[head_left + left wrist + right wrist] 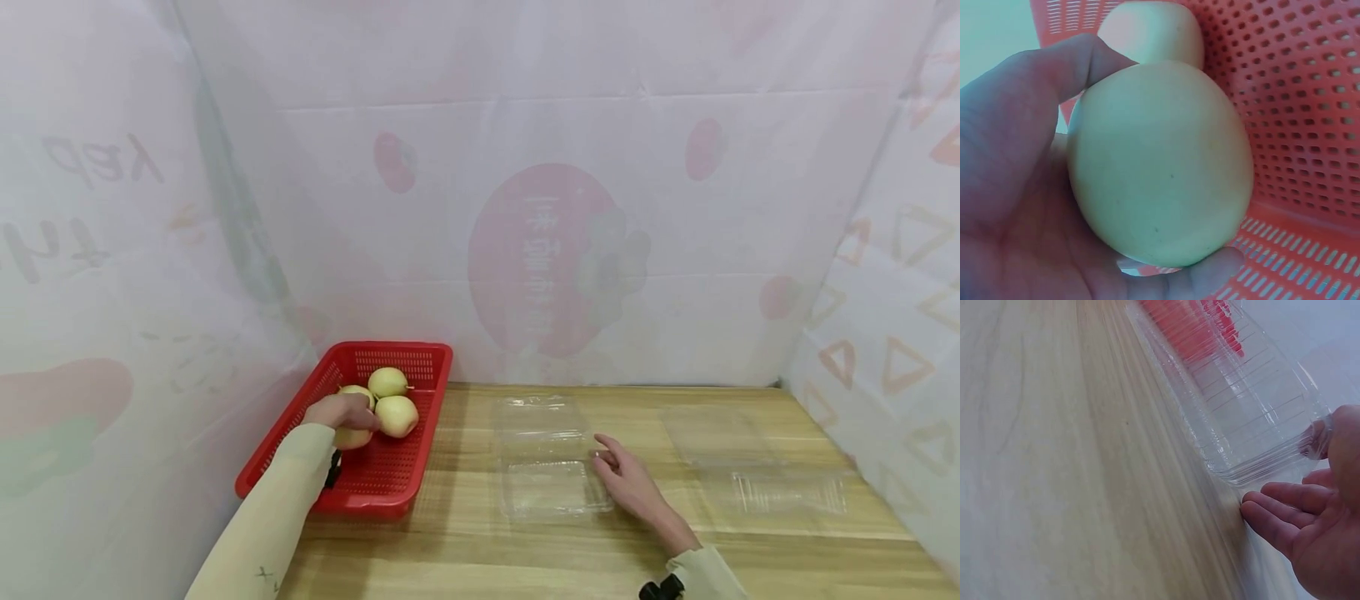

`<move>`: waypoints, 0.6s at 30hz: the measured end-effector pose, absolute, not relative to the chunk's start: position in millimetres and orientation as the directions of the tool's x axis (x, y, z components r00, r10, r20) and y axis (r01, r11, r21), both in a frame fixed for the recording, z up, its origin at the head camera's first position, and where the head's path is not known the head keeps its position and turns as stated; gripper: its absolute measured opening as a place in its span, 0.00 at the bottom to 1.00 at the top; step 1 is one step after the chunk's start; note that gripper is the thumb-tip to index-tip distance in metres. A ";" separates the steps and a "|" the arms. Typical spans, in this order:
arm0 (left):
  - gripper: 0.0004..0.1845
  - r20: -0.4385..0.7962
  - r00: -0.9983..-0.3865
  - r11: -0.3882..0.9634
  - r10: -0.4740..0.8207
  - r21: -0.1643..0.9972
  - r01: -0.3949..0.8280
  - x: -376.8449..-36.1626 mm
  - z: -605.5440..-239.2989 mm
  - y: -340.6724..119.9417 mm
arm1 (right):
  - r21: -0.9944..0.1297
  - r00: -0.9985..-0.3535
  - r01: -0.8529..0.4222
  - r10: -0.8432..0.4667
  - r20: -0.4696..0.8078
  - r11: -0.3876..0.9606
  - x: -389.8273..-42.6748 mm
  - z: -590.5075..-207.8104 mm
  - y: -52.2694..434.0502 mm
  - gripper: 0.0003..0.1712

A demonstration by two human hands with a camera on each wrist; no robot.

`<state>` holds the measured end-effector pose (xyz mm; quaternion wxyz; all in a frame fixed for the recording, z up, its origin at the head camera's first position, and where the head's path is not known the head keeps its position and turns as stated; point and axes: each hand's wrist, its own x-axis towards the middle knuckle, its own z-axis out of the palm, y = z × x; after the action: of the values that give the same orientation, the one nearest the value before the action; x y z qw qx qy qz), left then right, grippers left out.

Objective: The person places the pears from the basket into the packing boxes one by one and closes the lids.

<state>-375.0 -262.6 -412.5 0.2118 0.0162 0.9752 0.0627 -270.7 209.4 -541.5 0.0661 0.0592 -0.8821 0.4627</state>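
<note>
Inside the red plastic basket (427, 454) at the left, my left hand (343, 412) grips a pale yellow pear (1163, 165). Thumb and fingers curl around its sides in the left wrist view. Another pear (1154, 31) sits just behind it. Two more pears, one yellow (397, 417) and one greener (388, 382), lie toward the basket's far end. My right hand (633, 483) is at the right side of an open clear plastic clamshell box (551, 487). Its thumb touches the box's edge, while the other fingers extend loosely beside the wall (1254, 465).
A second clear plastic clamshell box (787, 490) lies open at the right of the wooden table (472, 554). White printed sheeting (450, 225) closes off the back and both sides, with the basket close to the left sheet.
</note>
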 end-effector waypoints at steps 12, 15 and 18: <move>0.42 -0.327 -0.940 0.981 0.100 0.189 0.039 -372.9 -410.7 -253.3 | -0.862 -0.984 -0.171 -0.037 0.175 0.478 -269.6 -541.6 206.2 0.28; 0.40 -0.294 -0.949 0.980 0.115 0.190 0.060 -371.0 -407.8 -251.7 | -0.862 -0.985 -0.166 -0.035 0.170 0.479 -268.6 -540.4 206.1 0.28; 0.38 -0.263 -0.958 0.981 0.111 0.182 0.063 -368.9 -404.2 -247.8 | -0.864 -0.986 -0.159 -0.036 0.161 0.477 -268.0 -539.4 206.4 0.28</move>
<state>-368.9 -247.8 -404.2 0.1375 0.0441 0.9858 0.0862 -268.0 206.4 -539.4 0.0605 0.0566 -0.8573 0.5080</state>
